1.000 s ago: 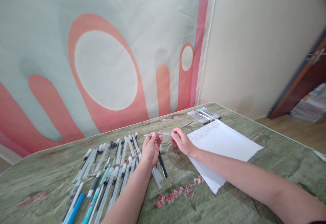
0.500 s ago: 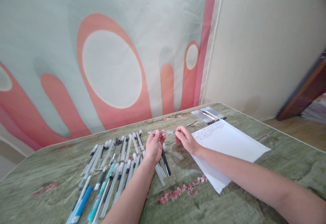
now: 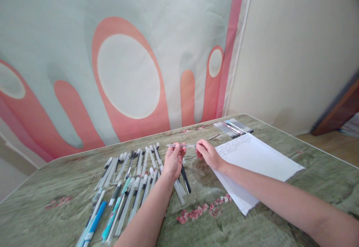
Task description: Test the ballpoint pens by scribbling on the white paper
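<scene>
A thin clear pen (image 3: 190,146) lies level in the air between my two hands, above the table. My left hand (image 3: 174,161) is closed on its left part, the pointed tip showing past the fingers. The fingertips of my right hand (image 3: 206,153) pinch its right end. Under and left of my left arm lie many pens with clear barrels in two rough rows (image 3: 129,166), some partly hidden by the arm. Beside my right hand is a white sheet of paper (image 3: 258,162) with handwriting along its far part.
A neat row of pens or refills (image 3: 233,127) lies at the far edge, behind the paper. Blue pens (image 3: 97,220) and a teal pen (image 3: 112,217) sit at the near left. The wood-patterned table (image 3: 202,235) meets a patterned curtain (image 3: 126,75).
The whole view has shifted slightly, so the table and hands appear a little farther right. Both hands keep their hold on the pen.
</scene>
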`<state>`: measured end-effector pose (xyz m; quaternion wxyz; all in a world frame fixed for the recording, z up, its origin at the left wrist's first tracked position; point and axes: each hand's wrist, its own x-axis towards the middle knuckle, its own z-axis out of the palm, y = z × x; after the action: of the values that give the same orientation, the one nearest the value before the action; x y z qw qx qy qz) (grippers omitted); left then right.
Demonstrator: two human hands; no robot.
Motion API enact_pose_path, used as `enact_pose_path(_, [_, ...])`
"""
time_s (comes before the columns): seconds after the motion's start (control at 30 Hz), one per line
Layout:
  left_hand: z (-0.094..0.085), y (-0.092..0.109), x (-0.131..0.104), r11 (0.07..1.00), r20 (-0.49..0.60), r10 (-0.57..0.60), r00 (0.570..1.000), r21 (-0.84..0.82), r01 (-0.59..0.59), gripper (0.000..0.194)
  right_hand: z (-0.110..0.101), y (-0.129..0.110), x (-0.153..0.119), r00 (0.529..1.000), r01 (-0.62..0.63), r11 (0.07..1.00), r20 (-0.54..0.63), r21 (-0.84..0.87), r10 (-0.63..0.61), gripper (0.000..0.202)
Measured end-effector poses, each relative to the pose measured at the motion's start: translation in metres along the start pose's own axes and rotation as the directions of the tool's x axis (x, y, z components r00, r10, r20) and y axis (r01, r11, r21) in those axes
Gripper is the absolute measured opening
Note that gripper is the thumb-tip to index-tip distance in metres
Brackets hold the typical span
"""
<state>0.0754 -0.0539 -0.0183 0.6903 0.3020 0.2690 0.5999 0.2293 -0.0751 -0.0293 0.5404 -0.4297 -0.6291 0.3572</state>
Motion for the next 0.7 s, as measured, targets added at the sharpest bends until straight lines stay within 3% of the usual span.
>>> enact_pose_path(0.17, [0.000,0.001,-0.001,0.997,0.031,0.044,0.999,0.055,-0.045,0.017,0.001,0.002,0.000,0.999,-0.029,0.999,0.031,-0.019,0.029,0.038])
enact_pose_path(0.33, [0.002,0.002,-0.003,0.993,0.075,0.085,0.994,0.080,-0.091,0.017,0.003,0.002,0.003,0.965,-0.255,0.914,0.145,0.315,0.219,0.036])
enact_pose_path(0.43, [0.005,0.006,-0.004,0.997,0.062,0.067,0.996,0.031,-0.069,0.013,0.001,-0.001,0.005,0.939,-0.334,0.845,0.230,0.417,0.257,0.037])
enact_pose_path(0.53, [0.010,0.009,-0.007,0.998,0.011,-0.003,1.000,-0.067,0.003,0.007,0.000,-0.009,0.006,0.968,-0.215,0.902,0.202,0.375,0.147,0.034])
enact_pose_path(0.6, [0.015,0.008,-0.010,0.993,0.008,-0.044,0.999,-0.111,0.045,0.007,0.000,-0.016,0.004,0.990,-0.056,0.967,0.138,0.249,0.022,0.038])
enact_pose_path(0.7, [0.024,0.002,-0.018,0.994,0.085,-0.089,0.992,-0.056,0.094,0.009,0.000,-0.030,0.001,0.978,0.160,0.987,0.136,0.007,-0.160,0.055])
